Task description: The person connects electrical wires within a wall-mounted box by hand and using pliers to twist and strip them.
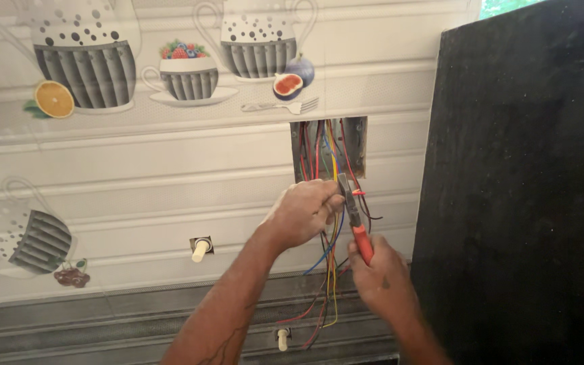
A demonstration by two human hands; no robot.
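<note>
Up against a glossy white panelled wall (170, 169) printed with dotted teapots, cups, an orange slice and a fig, both hands work at a rectangular metal wall box (356, 138) set into an opening in the panels. Out of that box spills a bundle of thin insulated wires in red, yellow, blue, green and black (330, 159), which hangs down past the hands and trails onto the dark grey ledge (136, 318) at the foot of the wall. The left hand (303, 213) is closed in a loose fist around several of these wires just below the box, its fingers curled and pinching the strands. The right hand (380, 274), a little lower and to the right, is wrapped around the red handle of a pair of metal pliers (355, 216); the tool points upward, its grey nose right beside the left hand's fingertips and against a red wire, though whether the nose bites on the wire cannot be told. To the left, a short cream-coloured pipe stub (200, 250) pokes out of a small square hole in the wall, and a second, smaller stub (282, 338) stands on the ledge below the hanging wires. A large flat black board (522, 182) fills the right side of the view, next to the box.
</note>
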